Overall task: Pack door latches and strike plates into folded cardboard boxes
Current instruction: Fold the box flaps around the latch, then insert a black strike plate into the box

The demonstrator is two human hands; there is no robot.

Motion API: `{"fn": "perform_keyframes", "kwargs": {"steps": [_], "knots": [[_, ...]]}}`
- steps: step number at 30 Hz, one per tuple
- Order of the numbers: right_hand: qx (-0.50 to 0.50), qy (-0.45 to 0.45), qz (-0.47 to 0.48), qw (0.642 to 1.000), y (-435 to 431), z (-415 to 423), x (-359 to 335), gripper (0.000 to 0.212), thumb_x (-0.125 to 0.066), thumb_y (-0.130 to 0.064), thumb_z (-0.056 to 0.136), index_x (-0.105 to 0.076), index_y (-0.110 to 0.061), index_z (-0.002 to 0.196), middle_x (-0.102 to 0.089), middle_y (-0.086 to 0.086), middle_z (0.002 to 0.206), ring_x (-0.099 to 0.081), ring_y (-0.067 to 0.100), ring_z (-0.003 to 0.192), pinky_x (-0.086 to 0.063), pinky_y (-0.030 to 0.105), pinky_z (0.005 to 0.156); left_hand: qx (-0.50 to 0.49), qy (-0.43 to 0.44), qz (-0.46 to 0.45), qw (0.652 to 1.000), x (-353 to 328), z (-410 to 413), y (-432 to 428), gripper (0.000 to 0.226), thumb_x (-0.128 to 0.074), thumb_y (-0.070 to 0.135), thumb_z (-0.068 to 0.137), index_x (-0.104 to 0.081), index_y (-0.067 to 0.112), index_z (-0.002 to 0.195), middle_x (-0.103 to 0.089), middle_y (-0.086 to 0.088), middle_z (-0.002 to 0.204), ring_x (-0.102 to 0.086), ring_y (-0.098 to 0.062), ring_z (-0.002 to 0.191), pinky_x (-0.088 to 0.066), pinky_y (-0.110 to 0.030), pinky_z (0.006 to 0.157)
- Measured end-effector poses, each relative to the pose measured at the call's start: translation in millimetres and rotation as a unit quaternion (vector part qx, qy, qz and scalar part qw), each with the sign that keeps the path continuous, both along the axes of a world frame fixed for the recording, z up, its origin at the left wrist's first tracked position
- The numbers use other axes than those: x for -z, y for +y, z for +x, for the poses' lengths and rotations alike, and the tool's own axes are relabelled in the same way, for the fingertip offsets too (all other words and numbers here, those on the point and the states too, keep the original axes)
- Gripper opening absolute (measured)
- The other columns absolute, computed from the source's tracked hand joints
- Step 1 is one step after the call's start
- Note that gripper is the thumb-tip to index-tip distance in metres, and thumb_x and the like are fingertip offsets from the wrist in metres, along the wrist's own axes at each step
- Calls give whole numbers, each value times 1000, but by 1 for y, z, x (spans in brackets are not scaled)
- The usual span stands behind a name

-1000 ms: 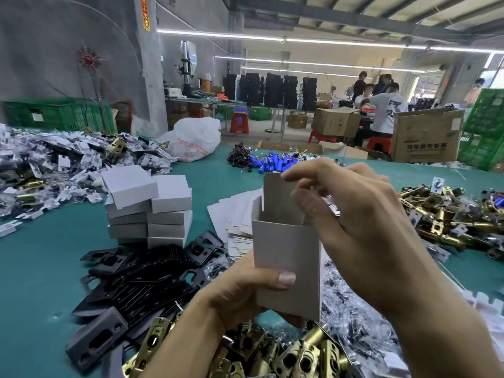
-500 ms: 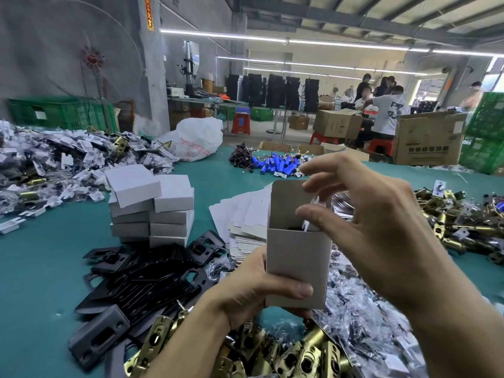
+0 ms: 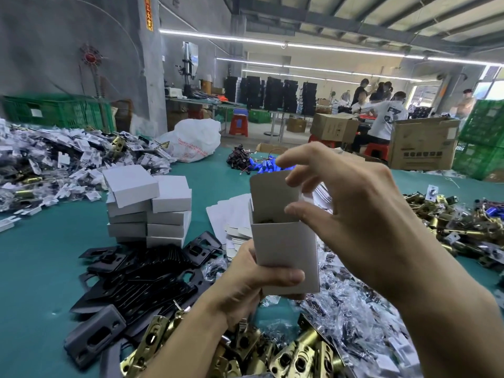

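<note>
My left hand (image 3: pixel 251 285) grips a small white cardboard box (image 3: pixel 283 252) upright above the table, thumb across its front. Its top flap stands open and something dark shows just inside the mouth. My right hand (image 3: pixel 351 214) hovers over the opening with fingers spread and loosely bent, holding nothing that I can see. Black strike plates (image 3: pixel 141 279) lie in a heap at the lower left. Brass door latches (image 3: pixel 272 356) are piled at the bottom, and more brass latches (image 3: pixel 458 230) lie at the right.
A stack of closed white boxes (image 3: pixel 148 211) stands left of centre on the green table (image 3: pixel 35 268). Flat box blanks (image 3: pixel 231 216) lie behind the held box. Small clear bags (image 3: pixel 351 309) cover the lower right. Bagged parts (image 3: pixel 54 165) are heaped far left. People work in the background.
My right hand has opened and lifted slightly above the box mouth; the small piece it pinched at the opening is no longer visible. The box has stayed in my left hand.
</note>
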State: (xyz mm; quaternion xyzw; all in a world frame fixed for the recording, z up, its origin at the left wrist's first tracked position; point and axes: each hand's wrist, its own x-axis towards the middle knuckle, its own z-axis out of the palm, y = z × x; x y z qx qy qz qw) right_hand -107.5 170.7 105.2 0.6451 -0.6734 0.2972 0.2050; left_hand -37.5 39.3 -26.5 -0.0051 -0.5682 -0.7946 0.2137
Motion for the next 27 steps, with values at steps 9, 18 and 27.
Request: {"fn": "perform_keyframes", "kwargs": {"steps": [9,18,27], "knots": [[82,-51,76,992,9,-23,12,22,-73,-25,85,-66,-26,106,-66,-14,89,-61,7,87,-45,27,80,-29,-57,-39,997,3,-2,1,41,-86,11,60,-78,20,99,-74,-5,93,-70,-21,86,-60,-41,64],[66,-73,-28,995,11,-32,42,25,-56,-34,93,-67,-27,114,-67,-13,103,-59,6,99,-42,24,85,-62,-75,-36,995,4,-3,0,34,-84,7,64,-79,21,95,-74,-6,92,-71,-20,83,-59,-37,60],[11,-464,88,881,3,-35,88,35,-70,-27,87,-59,-37,119,-72,4,97,-73,22,81,-62,48,70,-102,-64,-55,991,5,-2,-1,44,-86,10,62,-75,14,104,-74,-17,97,-70,-28,80,-56,-33,54]]}}
